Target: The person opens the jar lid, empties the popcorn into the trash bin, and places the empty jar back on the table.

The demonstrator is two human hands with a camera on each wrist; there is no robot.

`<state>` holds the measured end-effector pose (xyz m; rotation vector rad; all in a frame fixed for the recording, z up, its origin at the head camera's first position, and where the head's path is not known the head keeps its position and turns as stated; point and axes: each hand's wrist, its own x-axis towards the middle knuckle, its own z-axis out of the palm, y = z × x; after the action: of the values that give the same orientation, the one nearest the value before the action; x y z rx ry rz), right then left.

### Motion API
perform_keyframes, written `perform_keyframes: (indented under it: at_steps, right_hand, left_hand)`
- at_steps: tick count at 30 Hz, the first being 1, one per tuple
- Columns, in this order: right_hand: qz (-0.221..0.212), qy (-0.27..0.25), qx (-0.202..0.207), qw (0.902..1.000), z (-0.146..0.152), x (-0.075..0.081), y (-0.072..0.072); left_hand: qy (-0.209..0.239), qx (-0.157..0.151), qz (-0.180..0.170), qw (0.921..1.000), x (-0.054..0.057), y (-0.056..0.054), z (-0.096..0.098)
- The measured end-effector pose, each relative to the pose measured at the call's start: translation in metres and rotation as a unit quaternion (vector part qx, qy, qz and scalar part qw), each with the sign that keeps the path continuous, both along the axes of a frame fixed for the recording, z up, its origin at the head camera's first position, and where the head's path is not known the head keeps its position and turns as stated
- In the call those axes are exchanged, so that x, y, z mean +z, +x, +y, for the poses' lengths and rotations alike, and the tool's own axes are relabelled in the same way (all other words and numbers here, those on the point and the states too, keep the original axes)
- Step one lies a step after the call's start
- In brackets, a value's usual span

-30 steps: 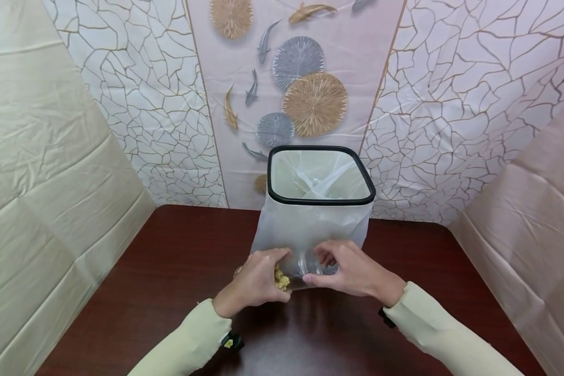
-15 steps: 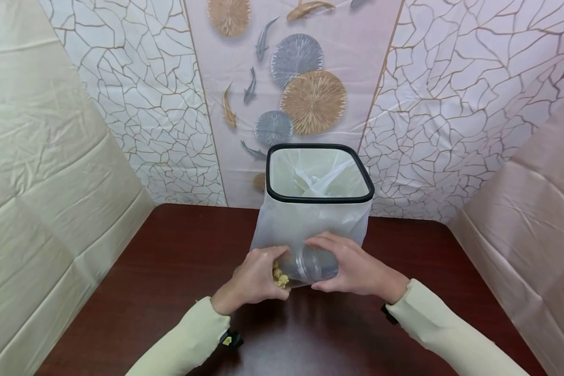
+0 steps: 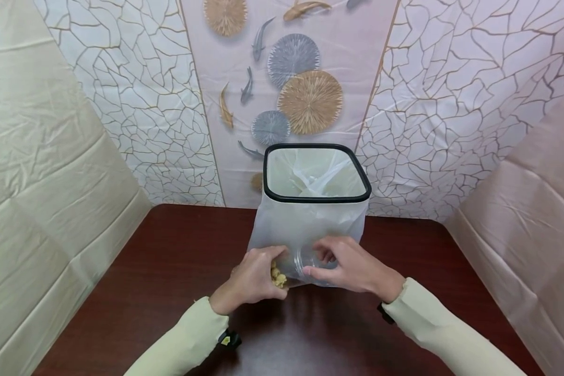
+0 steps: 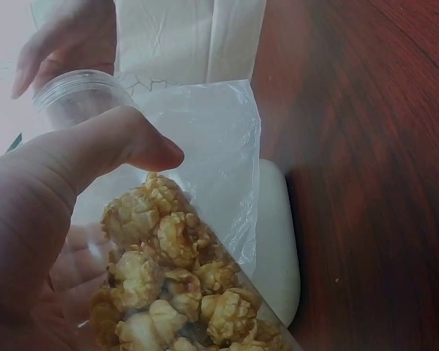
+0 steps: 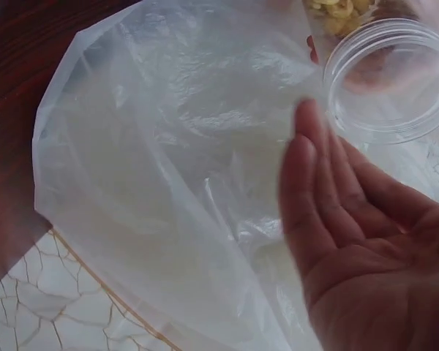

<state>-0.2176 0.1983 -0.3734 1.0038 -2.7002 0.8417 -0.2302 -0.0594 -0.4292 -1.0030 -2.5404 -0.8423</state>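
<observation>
My left hand (image 3: 254,277) grips a clear plastic jar (image 3: 291,266) lying on its side, its mouth to the right. Caramel popcorn (image 4: 168,270) fills the part near my left palm, and the left thumb lies along the jar wall in the left wrist view. The round threaded jar mouth (image 5: 388,135) looks uncovered. Close by it is my right hand (image 3: 357,266), fingers loosely bent in the head view and holding nothing. In the right wrist view its fingertips (image 5: 305,113) stand beside the jar rim.
Just behind the hands stands a white bin with a black rim (image 3: 317,199). A translucent plastic liner (image 3: 310,224) hangs over its front. The dark wooden table (image 3: 183,261) runs back to a patterned cloth wall (image 3: 160,130), with cream cloth on both sides.
My right hand's fingers opened out around the jar mouth half a second ago and are now bent in again beside it. The left hand keeps its grip on the jar.
</observation>
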Motion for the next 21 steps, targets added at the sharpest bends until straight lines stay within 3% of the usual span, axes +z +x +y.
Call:
perform_keyframes:
  at_steps: [5, 9, 21]
  right_hand:
    - [-0.045, 0.004, -0.010, 0.9989, -0.0032, -0.0006, -0.0018]
    - [-0.054, 0.001, -0.009, 0.9985, -0.0043, -0.0009, -0.0018]
    - [0.065, 0.007, 0.071, 0.9953, 0.0014, 0.0060, -0.0013]
  left_hand:
    - [-0.004, 0.001, -0.001, 1.0000, 0.0011, 0.0005, -0.0013]
    - [-0.009, 0.001, -0.002, 1.0000, 0.0014, 0.0001, -0.0021]
    - [-0.007, 0.010, -0.007, 0.9999, 0.0042, -0.0012, -0.0038]
